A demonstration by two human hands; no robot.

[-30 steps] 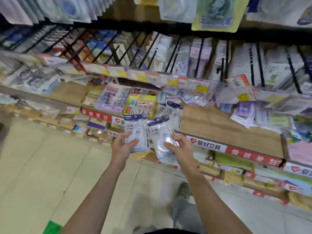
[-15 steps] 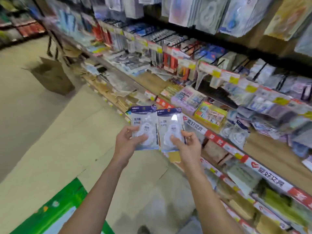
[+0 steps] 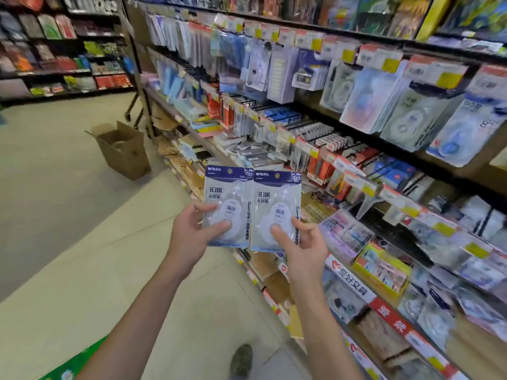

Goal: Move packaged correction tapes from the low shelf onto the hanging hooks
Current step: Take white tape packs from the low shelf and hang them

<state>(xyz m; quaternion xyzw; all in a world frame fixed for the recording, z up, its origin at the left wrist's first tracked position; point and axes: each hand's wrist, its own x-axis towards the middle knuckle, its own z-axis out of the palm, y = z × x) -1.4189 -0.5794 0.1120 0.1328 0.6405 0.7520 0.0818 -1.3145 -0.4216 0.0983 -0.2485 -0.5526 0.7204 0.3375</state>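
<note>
I hold two packaged correction tapes upright, side by side, in front of the shelving. My left hand [image 3: 192,234] grips the left correction tape pack [image 3: 228,193], thumb across its clear blister. My right hand [image 3: 303,246] grips the right correction tape pack [image 3: 277,197] the same way. Both packs have dark blue header cards and white tape cases. The low shelf [image 3: 365,294] with a red label strip lies below and right of my hands. Hanging hooks [image 3: 323,130] loaded with similar packs run along the rack at upper right.
An open cardboard box [image 3: 123,149] stands on the aisle floor to the left. Another shelving unit [image 3: 60,50] fills the far left. My shoe [image 3: 241,360] shows at the bottom, beside a green floor sticker [image 3: 71,366].
The view has swung up and left along the aisle. Both hands have lifted the two packs away from the low shelf and brought them edge to edge.
</note>
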